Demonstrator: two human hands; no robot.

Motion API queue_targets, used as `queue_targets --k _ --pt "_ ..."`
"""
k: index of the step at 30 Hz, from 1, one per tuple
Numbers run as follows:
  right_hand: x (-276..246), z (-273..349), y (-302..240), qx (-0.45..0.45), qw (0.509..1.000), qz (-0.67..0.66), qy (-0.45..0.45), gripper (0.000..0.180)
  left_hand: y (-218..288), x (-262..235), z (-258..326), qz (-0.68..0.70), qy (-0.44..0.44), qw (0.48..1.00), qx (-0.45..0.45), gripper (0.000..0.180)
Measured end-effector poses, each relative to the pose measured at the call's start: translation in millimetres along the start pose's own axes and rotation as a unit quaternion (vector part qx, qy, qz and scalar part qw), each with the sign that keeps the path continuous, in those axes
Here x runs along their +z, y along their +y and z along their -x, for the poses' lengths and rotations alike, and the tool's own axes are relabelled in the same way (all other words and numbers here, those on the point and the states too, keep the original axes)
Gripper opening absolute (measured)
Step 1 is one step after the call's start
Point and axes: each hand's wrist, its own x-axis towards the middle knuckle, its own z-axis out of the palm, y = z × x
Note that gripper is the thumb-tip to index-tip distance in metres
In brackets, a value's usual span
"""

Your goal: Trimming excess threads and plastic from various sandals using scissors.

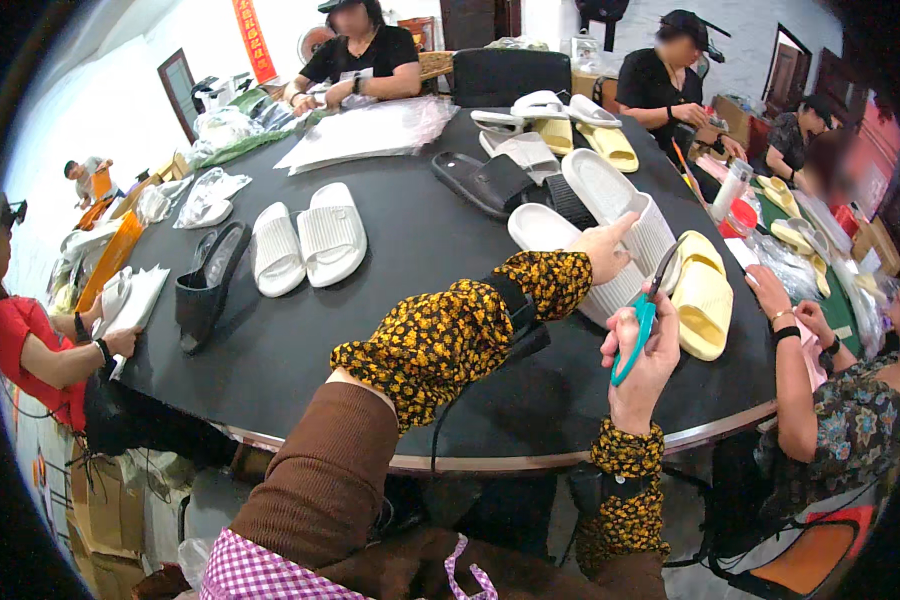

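My left hand (602, 252) reaches over a pair of light grey-white slippers, its fingers closed at the strap edge of the farther slipper (652, 235). Below that hand lies the nearer slipper (542, 228) of the pair, partly covered by the hand and sleeve. Scissors (634, 345) with teal handles are in my right hand (650, 362), fingers wrapped round the grips. Their dark blades point up, between the ribbed strap and a pale yellow slipper (702, 305). Whether the blades touch either one, I cannot tell.
On the black table (410, 225) lie white slippers (332, 235), a black slipper (212, 285), more slippers (525, 150) and a stack of clear bags (370, 135). Several people sit round it. A person's arm (792, 375) is close at my right. A bottle (732, 190) stands beyond the yellow slipper.
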Motion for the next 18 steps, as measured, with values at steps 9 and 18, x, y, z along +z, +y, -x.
queue_targets --k 9,18 --pt "-2.9 2.6 3.9 0.0 0.997 0.059 -0.05 0.045 -48.9 -112.8 69.4 -0.051 0.142 0.985 -0.084 0.035" --pt "67.7 21.7 -40.3 0.013 0.979 0.047 -0.198 0.045 -143.7 -247.0 227.7 -0.206 0.294 0.91 -0.209 0.021"
